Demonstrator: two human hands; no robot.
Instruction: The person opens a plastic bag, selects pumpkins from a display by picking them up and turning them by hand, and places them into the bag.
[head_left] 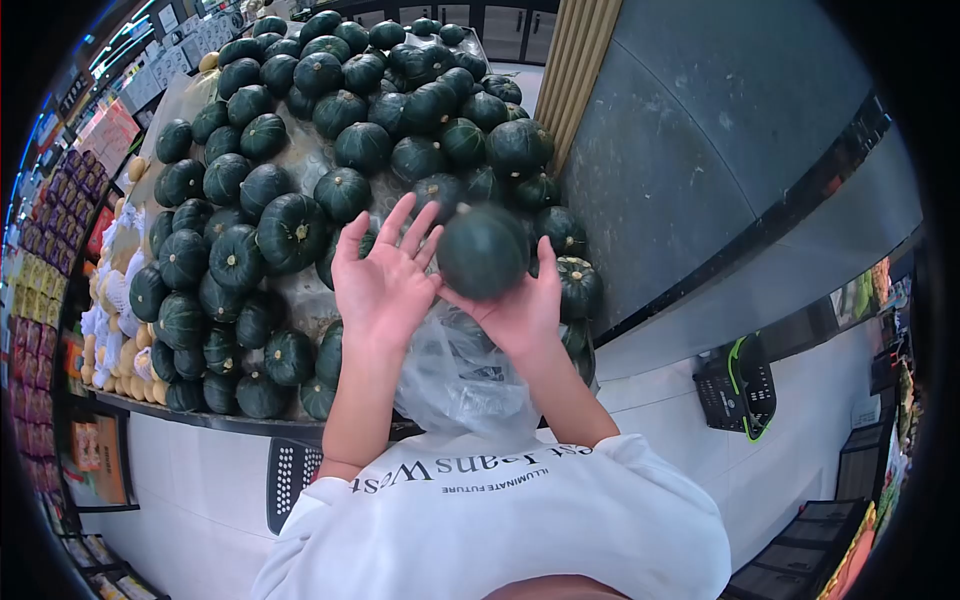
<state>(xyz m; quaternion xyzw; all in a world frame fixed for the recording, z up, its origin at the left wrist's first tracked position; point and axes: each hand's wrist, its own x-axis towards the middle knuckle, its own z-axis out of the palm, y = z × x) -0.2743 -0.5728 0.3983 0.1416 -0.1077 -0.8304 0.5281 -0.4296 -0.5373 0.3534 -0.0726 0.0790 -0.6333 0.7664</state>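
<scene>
A round dark green kabocha squash, slightly blurred, sits in the palm and fingers of my right hand, whose thumb points up beside it. My left hand is open, palm up with fingers spread, close to the squash's left side and holding nothing. Below my hands, between my forearms, is a clear plastic bag; what holds it up is hidden. In front of me more dark green squashes are heaped on a display stand.
Pale yellow produce, some in white foam nets, lies along the stand's left edge. A grey panel rises at the right. A black basket with a green handle stands on the floor at right; another dark basket is below the stand.
</scene>
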